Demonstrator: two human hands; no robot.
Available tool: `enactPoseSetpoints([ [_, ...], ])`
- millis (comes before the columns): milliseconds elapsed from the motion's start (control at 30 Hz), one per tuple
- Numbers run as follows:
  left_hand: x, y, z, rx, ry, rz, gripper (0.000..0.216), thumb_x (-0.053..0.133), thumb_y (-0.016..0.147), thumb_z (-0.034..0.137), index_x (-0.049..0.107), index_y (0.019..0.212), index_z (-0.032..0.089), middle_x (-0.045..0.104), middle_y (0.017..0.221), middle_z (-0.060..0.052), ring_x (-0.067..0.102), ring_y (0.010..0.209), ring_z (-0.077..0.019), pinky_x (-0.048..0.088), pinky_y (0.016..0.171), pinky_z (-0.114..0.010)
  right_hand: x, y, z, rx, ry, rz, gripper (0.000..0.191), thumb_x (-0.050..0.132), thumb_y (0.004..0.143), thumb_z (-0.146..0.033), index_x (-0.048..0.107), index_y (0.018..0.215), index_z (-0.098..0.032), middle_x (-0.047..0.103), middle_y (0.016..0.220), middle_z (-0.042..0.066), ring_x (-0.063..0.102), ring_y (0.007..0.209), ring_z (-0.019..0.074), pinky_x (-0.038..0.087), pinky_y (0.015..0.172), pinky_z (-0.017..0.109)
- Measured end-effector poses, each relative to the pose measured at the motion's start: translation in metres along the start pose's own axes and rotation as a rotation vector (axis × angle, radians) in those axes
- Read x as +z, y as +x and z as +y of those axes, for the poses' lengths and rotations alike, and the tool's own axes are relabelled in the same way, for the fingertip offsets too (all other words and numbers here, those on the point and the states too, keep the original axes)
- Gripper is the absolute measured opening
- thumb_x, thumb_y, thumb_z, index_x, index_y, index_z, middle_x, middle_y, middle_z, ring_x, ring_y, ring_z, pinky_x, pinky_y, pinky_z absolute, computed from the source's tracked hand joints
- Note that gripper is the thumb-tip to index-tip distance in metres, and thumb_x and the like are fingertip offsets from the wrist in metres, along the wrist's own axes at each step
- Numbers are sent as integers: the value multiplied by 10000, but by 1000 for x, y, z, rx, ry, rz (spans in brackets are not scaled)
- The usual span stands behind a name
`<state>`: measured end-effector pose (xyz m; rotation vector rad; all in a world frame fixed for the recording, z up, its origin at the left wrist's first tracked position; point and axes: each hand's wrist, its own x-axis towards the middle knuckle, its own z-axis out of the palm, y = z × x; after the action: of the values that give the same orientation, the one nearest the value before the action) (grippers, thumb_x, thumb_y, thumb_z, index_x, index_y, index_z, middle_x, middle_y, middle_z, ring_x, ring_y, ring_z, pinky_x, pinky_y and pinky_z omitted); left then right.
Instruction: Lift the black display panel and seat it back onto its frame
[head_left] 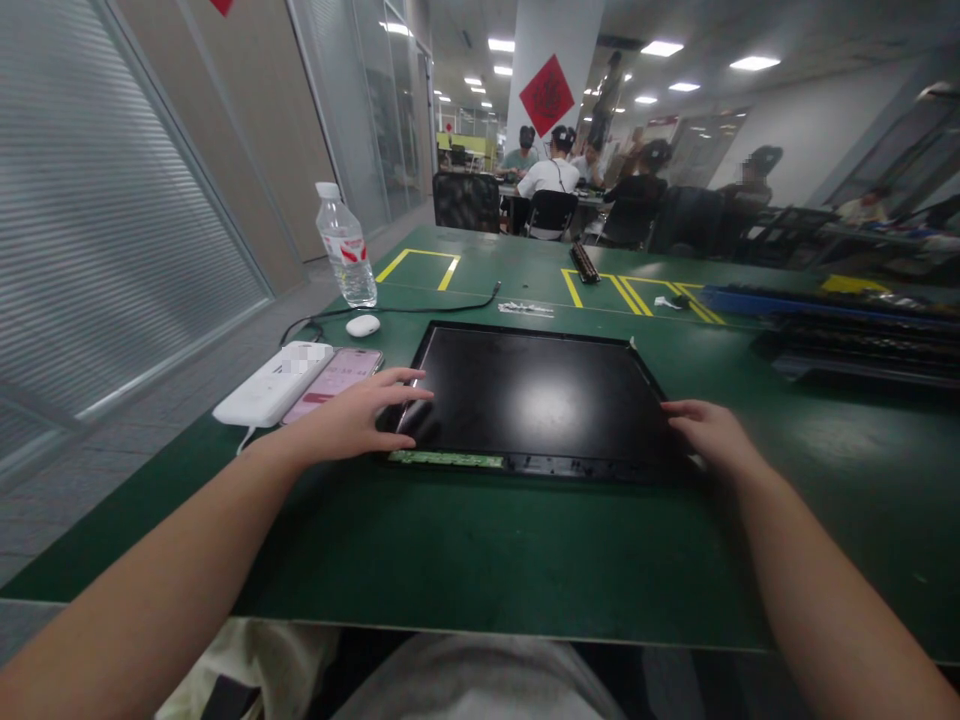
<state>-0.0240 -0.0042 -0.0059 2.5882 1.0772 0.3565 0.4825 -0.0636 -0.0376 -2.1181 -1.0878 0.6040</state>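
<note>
A black screen panel [540, 395] in a dark frame lies flat on the green table, with a green circuit strip [448, 459] along its near left edge. My left hand [373, 412] reaches over the panel's left edge. Its thumb and fingers are spread apart, the fingertips at or just above the surface. At the opposite side, my right hand [709, 436] grips the panel's right edge with its fingers drawn together. Some of the right fingers are hidden below the edge.
Left of the panel lie a white power bank [274, 385], a phone [334, 383], a white earbud case [364, 326] and a black cable [420, 309]. A water bottle [346, 247] stands behind. Dark stacked frames [870, 340] occupy the right. Several people sit farther off.
</note>
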Motion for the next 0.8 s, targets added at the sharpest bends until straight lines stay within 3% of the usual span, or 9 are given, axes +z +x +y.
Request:
enactPoseSetpoints([
  [233, 3, -1, -2, 114, -19, 31, 474, 689, 852, 376, 642, 1310, 265, 509, 1495, -112, 516, 1338, -305, 433, 1109, -463, 1, -2, -3, -1, -51, 10, 337, 599, 754, -71, 777, 1030, -149, 729, 743, 53, 612, 560, 142, 472, 509, 232],
  [500, 5, 0, -3, 126, -43, 22, 439, 689, 852, 352, 659, 1281, 264, 513, 1495, -106, 520, 1336, -297, 434, 1107, -449, 1, 4, 3, -26, -108, 37, 335, 589, 741, -103, 784, 1010, -146, 740, 771, 65, 622, 577, 156, 484, 518, 251],
  [800, 8, 4, 2, -118, -168, 86, 491, 683, 819, 518, 704, 1232, 253, 597, 1426, -95, 579, 1270, -312, 424, 1112, -466, 1, 16, 19, -64, -94, 30, 360, 603, 720, -164, 790, 1028, -163, 760, 833, 84, 667, 629, 186, 524, 569, 287],
])
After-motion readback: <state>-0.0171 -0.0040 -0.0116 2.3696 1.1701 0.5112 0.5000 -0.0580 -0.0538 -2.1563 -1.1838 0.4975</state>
